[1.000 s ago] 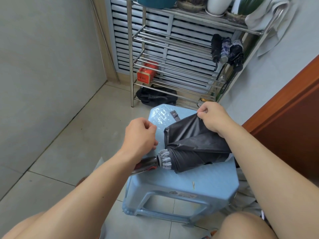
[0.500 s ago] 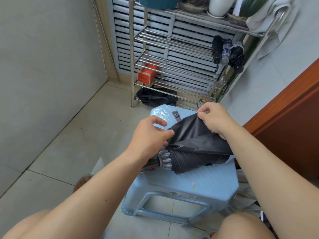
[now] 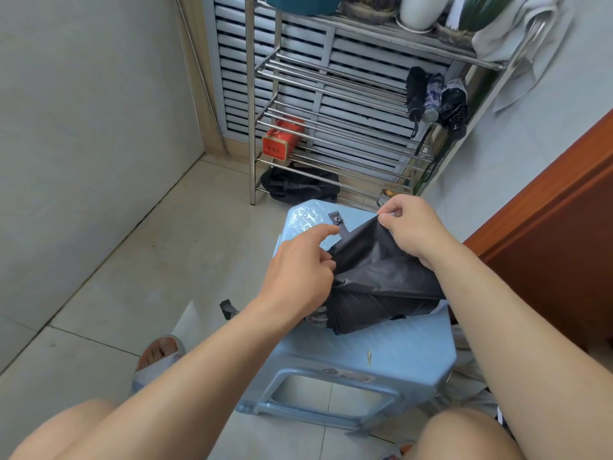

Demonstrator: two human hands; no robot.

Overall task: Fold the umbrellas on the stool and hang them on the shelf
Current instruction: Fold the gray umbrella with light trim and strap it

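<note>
A collapsed black umbrella (image 3: 378,287) lies across the light blue plastic stool (image 3: 374,353), its canopy loose and its strap (image 3: 338,224) with a snap lying on the stool top. My right hand (image 3: 409,227) pinches the far edge of the canopy fabric and lifts it. My left hand (image 3: 300,267) rests on the umbrella's near side, index finger extended toward the strap, other fingers curled against the fabric; it hides the handle end. On the right side of the metal shelf (image 3: 331,88) hang three folded umbrellas (image 3: 434,101).
A red tin (image 3: 282,137) lies on a lower shelf rung, a black bag (image 3: 298,185) under the shelf. Pots stand on the top shelf, a white cloth (image 3: 520,38) draped at its right end. A brown door (image 3: 564,227) is at right. My sandalled foot (image 3: 159,355) is left of the stool.
My left hand has moved from beside the handle up onto the umbrella, index finger extended toward the strap. My right hand keeps pinching the canopy edge.
</note>
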